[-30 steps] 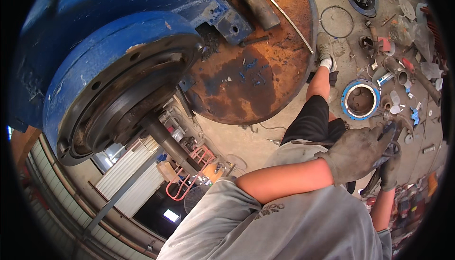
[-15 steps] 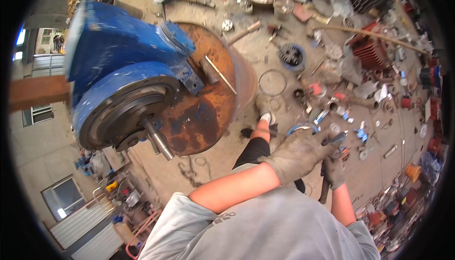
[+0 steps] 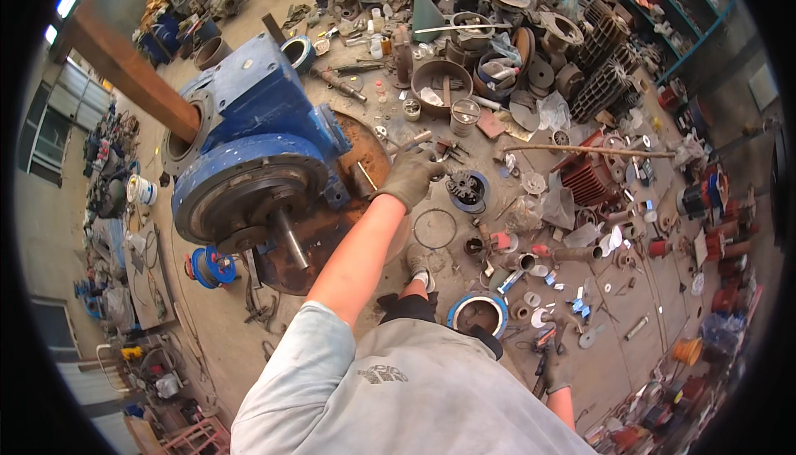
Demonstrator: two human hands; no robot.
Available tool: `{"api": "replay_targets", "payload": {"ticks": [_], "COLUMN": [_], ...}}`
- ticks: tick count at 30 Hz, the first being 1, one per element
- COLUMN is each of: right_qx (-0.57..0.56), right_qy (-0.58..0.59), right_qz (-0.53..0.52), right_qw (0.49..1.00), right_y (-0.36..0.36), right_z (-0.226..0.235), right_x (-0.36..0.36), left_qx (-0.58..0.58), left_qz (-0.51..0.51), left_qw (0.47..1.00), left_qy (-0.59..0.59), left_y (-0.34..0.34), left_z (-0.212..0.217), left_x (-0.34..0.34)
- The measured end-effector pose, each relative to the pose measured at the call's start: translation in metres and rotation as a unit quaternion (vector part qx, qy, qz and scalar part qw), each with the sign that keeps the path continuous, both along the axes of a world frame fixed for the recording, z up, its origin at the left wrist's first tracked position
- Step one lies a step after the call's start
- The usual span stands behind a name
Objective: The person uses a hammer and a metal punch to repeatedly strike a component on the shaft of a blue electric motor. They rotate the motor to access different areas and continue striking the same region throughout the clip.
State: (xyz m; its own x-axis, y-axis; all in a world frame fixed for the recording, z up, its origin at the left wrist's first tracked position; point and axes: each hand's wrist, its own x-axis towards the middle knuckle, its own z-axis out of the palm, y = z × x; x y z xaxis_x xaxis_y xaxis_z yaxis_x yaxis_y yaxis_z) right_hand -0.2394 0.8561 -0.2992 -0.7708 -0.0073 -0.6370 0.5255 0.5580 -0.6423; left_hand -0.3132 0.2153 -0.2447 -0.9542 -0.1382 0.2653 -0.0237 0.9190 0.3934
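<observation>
My left hand (image 3: 409, 176), in a dirty grey glove, is stretched out on a bare arm to the right edge of a rusty round plate (image 3: 366, 141). Its fingers are curled beside a short metal rod (image 3: 417, 139); whether it grips anything is hidden. My right hand (image 3: 555, 374), in a dark glove, hangs low by my side, closed on a dark hand tool (image 3: 541, 362). A big blue gearbox housing (image 3: 249, 136) with a steel shaft (image 3: 292, 239) stands on the plate, left of my left hand. A black gear in a blue ring (image 3: 468, 190) lies just right of that hand.
The concrete floor is strewn with parts: a wire ring (image 3: 434, 228), a blue bearing ring (image 3: 478, 314), metal bowls (image 3: 442, 83), a long rod (image 3: 589, 150), red finned motor housings (image 3: 590, 177). A rusty beam (image 3: 128, 73) runs into the gearbox. My foot (image 3: 419, 262) stands near the plate.
My left hand has left the tool it shared with my right hand and reached out to the plate's edge. My right hand has dropped low with the tool. The view has swung away from the gearbox.
</observation>
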Motion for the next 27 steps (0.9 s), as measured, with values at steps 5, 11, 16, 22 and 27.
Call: {"api": "replay_targets", "payload": {"ticks": [5, 11, 16, 22, 27], "right_qx": [-0.015, 0.026, 0.078, 0.107, 0.121], "right_qy": [-0.011, -0.028, -0.033, -0.081, -0.091], "right_qz": [0.003, 0.097, 0.181, 0.235, 0.287], "right_qw": [1.0, 0.995, 0.98, 0.963, 0.946], "right_y": [-0.009, -0.018, -0.056, -0.095, -0.12], "right_z": [0.038, 0.036, 0.037, 0.028, 0.008], "right_x": [-0.001, -0.03, -0.047, -0.05, -0.065], "left_qx": [-0.04, -0.025, 0.148, 0.646, 0.655], "left_qz": [0.094, 0.241, 0.257, 0.378, 0.325], "left_qw": [0.994, 0.966, 0.934, 0.626, 0.62], "left_qy": [0.026, 0.091, 0.198, 0.219, 0.285], "left_y": [-0.03, -0.038, 0.052, 0.08, 0.038], "left_z": [-0.061, -0.091, -0.064, -0.008, 0.038], "left_x": [0.021, 0.056, 0.142, 0.297, 0.288]}}
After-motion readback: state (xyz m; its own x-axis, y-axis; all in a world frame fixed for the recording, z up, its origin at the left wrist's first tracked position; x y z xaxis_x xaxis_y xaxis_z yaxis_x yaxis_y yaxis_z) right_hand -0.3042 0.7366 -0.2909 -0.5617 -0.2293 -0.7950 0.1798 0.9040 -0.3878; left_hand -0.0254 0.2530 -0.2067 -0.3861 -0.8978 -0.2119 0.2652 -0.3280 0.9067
